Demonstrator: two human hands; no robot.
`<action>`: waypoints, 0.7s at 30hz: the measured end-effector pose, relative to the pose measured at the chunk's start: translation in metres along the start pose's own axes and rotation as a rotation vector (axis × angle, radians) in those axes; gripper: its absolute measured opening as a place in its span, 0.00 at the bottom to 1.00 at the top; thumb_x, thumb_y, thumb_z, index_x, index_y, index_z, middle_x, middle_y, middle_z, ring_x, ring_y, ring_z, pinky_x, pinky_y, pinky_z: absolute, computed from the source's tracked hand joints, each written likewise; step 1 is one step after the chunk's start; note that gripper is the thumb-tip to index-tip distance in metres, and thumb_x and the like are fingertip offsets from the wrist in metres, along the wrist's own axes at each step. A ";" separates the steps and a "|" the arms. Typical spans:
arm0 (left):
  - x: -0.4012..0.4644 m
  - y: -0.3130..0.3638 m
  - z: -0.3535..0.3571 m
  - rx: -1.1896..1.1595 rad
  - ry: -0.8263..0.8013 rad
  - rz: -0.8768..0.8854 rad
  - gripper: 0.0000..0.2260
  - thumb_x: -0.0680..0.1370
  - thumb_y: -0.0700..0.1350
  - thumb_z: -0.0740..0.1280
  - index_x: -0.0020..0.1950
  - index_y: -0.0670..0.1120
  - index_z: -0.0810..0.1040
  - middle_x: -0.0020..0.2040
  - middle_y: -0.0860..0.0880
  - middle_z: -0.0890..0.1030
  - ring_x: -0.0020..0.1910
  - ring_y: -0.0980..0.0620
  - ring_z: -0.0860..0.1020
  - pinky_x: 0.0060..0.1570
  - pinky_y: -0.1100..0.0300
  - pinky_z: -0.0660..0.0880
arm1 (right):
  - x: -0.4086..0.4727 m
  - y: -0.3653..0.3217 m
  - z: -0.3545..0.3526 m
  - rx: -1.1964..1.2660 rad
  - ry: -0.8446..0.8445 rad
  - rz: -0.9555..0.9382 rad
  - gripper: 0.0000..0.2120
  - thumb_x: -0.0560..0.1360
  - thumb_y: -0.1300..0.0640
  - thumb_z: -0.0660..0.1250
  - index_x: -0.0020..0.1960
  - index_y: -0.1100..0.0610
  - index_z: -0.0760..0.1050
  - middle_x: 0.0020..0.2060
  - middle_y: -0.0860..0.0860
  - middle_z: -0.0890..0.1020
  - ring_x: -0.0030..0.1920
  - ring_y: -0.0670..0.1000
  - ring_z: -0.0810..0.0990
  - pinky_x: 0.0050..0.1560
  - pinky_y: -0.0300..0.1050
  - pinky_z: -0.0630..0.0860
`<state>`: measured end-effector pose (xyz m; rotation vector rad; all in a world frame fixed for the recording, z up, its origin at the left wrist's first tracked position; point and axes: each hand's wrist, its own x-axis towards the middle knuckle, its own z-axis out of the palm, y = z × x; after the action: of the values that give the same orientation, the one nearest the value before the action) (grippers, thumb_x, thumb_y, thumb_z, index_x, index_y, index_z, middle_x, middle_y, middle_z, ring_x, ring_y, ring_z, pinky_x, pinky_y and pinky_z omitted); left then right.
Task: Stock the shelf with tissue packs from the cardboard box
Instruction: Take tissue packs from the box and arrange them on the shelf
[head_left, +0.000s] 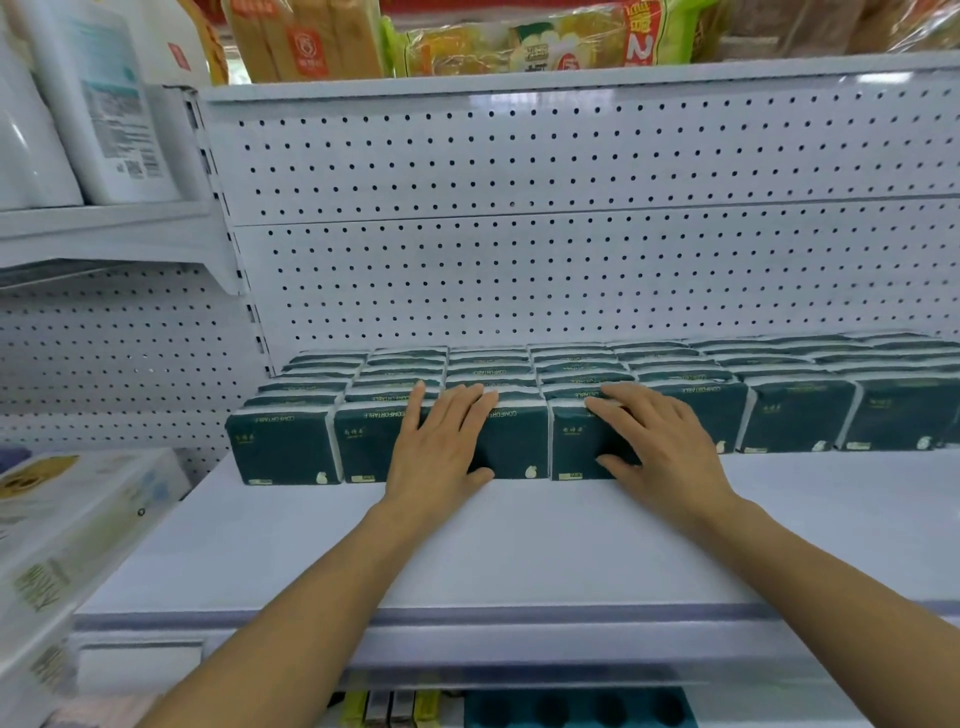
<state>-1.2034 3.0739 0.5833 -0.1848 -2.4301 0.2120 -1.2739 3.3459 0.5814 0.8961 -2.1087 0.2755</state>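
Tissue packs (592, 384), dark green, fill the white shelf's (467, 551) back half, seven across the front row; bare shelf lies before them. My left hand (441, 441) and right hand (654, 441) press flat, fingers straight, on front packs.

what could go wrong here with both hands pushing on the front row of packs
1. The left hand and right hand press only the middle tissue packs; those may slide back while the end pack stays forward, leaving the row uneven.
2. The packs look soft, so hard pressing might dent their faces.
3. Rows behind reach the pegboard, so more pushing may buckle packs upward.
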 end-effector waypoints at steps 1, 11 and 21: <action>0.000 -0.001 0.001 0.011 0.009 0.004 0.40 0.67 0.57 0.76 0.74 0.49 0.65 0.70 0.50 0.72 0.71 0.49 0.69 0.75 0.41 0.52 | 0.000 0.000 0.002 -0.008 -0.005 -0.007 0.33 0.66 0.55 0.78 0.68 0.53 0.73 0.66 0.50 0.75 0.68 0.54 0.71 0.64 0.55 0.69; 0.001 0.002 -0.004 0.046 -0.044 -0.031 0.39 0.67 0.57 0.76 0.74 0.49 0.66 0.70 0.50 0.72 0.71 0.49 0.70 0.75 0.40 0.49 | 0.004 0.000 0.006 -0.017 -0.076 -0.004 0.34 0.67 0.55 0.77 0.70 0.53 0.70 0.67 0.50 0.74 0.70 0.52 0.67 0.71 0.55 0.59; -0.033 0.025 -0.056 -0.014 0.100 -0.188 0.36 0.74 0.65 0.65 0.77 0.49 0.64 0.74 0.48 0.69 0.74 0.42 0.66 0.74 0.36 0.54 | -0.003 -0.051 -0.032 0.043 0.019 0.054 0.28 0.78 0.43 0.60 0.75 0.51 0.62 0.73 0.51 0.68 0.72 0.56 0.67 0.72 0.65 0.59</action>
<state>-1.1406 3.0977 0.6002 0.0270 -2.3329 0.0987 -1.2189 3.3257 0.5946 0.8597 -2.1188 0.3573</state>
